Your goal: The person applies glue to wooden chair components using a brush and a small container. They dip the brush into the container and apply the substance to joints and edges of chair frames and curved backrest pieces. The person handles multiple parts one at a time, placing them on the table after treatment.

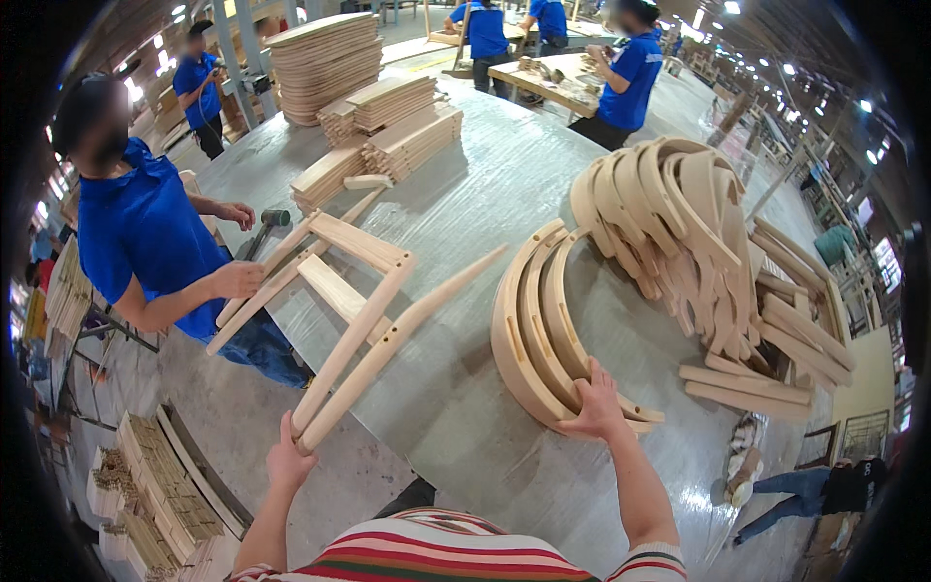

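Note:
My left hand (289,458) is closed around the lower ends of two legs of a pale wooden chair frame (364,325). Crosspieces join the frame's legs, and dark holes show at the joints. My right hand (593,403) grips the near end of several nested curved wooden pieces (519,335), thumb and fingers apart across them; its fingertips are partly hidden. These curved pieces lie on the grey worktable (446,417). To the left, a co-worker's hand (238,279) touches the far side of the frame. The co-worker's other hand is near a mallet (276,218).
Tall stacks of curved slats (325,68) and straight wooden strips (412,131) stand at the table's far left. A large heap of curved parts (669,213) and loose bars (747,388) fills the right. More wood parts (160,485) lie at lower left. Other workers stand around.

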Demonstrator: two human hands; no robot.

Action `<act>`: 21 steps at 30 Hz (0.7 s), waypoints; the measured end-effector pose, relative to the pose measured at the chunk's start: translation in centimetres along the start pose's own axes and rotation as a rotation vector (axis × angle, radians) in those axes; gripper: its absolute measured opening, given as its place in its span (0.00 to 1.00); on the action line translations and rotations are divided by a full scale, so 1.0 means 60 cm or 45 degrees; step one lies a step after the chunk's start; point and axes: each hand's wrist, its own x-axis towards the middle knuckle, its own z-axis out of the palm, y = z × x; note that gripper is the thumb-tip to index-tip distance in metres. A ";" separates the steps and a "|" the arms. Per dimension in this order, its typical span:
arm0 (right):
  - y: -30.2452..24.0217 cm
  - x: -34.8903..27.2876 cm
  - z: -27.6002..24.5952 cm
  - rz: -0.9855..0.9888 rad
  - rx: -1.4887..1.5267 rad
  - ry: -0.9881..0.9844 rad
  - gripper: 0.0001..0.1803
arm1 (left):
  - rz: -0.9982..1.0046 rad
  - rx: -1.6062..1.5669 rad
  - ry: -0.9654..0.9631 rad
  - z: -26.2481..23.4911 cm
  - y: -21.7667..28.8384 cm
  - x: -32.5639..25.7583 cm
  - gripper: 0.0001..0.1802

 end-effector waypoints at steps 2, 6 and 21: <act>0.006 0.055 -0.002 -0.008 0.007 -0.009 0.35 | 0.041 -0.036 0.026 -0.005 -0.005 0.002 0.49; 0.016 0.156 0.004 -0.079 -0.013 0.021 0.36 | 0.040 -0.246 0.038 -0.050 0.030 -0.003 0.44; -0.145 0.729 0.063 0.405 -0.174 0.294 0.47 | 0.091 -0.725 -0.241 -0.182 -0.023 0.043 0.46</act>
